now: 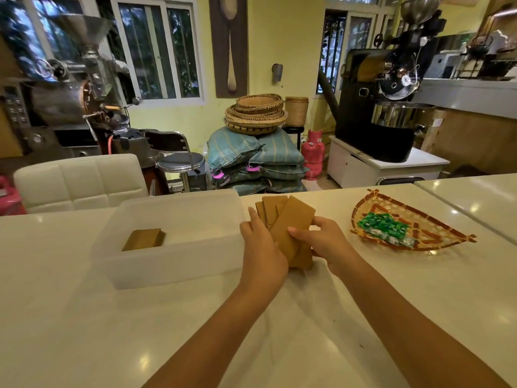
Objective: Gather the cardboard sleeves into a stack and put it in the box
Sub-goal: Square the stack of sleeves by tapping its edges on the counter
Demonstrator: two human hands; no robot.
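Note:
Several brown cardboard sleeves (291, 219) fan out unevenly between both hands, just right of the box. My left hand (261, 247) grips their left side. My right hand (326, 242) holds their right side, thumb on the top sleeve. The lower ends of the sleeves rest near the white table (84, 317). The translucent white plastic box (173, 264) stands to the left of my hands. Inside it, near the left wall, lies a small stack of sleeves (144, 239).
A woven bamboo tray (391, 203) with green wrapped sweets (383, 226) sits on the table to the right. A white padded chair (81, 180) stands behind the table at left. Sacks, baskets and roasting machines fill the room beyond.

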